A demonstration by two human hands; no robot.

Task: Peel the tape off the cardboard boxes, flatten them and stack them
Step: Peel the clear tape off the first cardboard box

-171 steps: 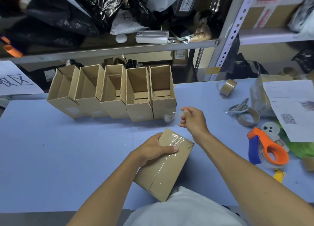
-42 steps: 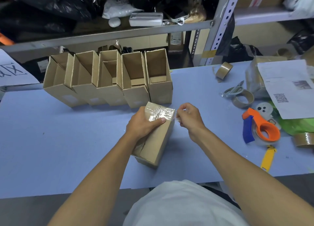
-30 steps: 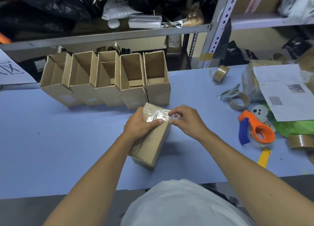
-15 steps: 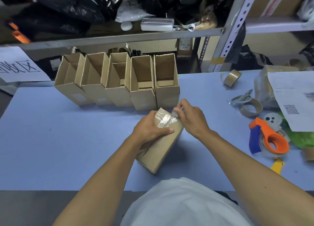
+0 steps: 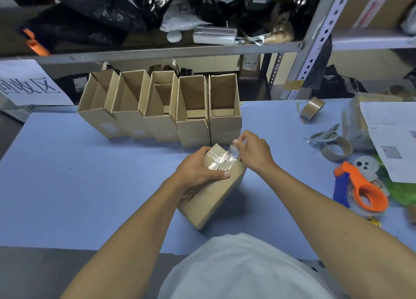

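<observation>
Now the left hand (image 5: pixel 198 168) is gripping the closed cardboard box (image 5: pixel 213 190), lying tilted on the blue table (image 5: pixel 67 175), while the right hand (image 5: pixel 253 151) is pinching the thin clear tape (image 5: pixel 221 161) at its far end. Probably this box is light and stiff; the tape is looking easy to tear.

The printed sheet (image 5: pixel 391 139), cut off at the right edge, perhaps carries a QR code.

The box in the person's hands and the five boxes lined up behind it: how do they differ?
The held box is closed, with clear tape on its far end; the row of five boxes stands with open tops. The held box lies tilted on the blue table, gripped by the left hand while the right hand pinches the tape; nobody touches the row. All are plain brown cardboard, similarly shaped.
</observation>
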